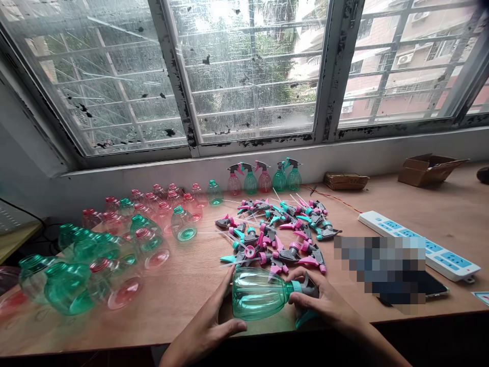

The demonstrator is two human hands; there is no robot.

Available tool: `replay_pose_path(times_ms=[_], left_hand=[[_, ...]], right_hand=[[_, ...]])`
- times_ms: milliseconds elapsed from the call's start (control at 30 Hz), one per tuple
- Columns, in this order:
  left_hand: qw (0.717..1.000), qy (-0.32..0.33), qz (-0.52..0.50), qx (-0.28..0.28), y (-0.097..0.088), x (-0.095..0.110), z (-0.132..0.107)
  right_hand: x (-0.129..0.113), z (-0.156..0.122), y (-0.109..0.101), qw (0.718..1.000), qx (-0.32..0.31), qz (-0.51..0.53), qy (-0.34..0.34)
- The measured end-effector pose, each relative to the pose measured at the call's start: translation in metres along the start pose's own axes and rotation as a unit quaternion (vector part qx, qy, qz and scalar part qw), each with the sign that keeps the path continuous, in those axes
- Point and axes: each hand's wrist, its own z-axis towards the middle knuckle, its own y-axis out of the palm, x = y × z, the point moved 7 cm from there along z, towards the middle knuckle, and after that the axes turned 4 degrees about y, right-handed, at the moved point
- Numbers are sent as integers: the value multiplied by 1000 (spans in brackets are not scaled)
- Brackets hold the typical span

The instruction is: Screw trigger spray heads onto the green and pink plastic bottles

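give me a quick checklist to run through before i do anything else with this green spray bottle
1. Right hand gripping at the neck end: ok, around the trigger sprayer.
2. Left hand firm on the base: cannot tell; it is cupped there, fingers partly hidden.
3. Green spray bottle upright: not ok, tipped on its side, base to the left.
4. Teal collar fully tightened: cannot tell, it sits at the neck.
5. Five assembled spray bottles upright: ok, standing below the window.
6. Power strip away from the hands: ok, off to the right.
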Motion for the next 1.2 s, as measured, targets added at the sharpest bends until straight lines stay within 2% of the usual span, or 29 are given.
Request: replay_pose_path(times_ms=[133, 400, 667, 800, 967, 1200], left_hand=[[1000, 8, 17, -3, 0, 2, 1], [999, 20, 26, 16, 1, -14, 0], [1000, -5, 16, 14, -1, -5, 0], [1000, 3, 16, 3, -1, 1, 0], [1000, 7, 19, 18, -1, -5, 0], [1000, 20, -17, 10, 3, -8, 2]], right_hand=[[3, 0, 1, 1000, -3, 16, -1], [5, 1, 0, 1000, -9, 17, -7], [4, 0, 0, 1000, -2, 10, 10], [3, 1, 0, 1000, 0, 8, 2], [2, 1, 2, 999, -11, 37, 10], [5, 0, 3, 997, -20, 69, 10]])
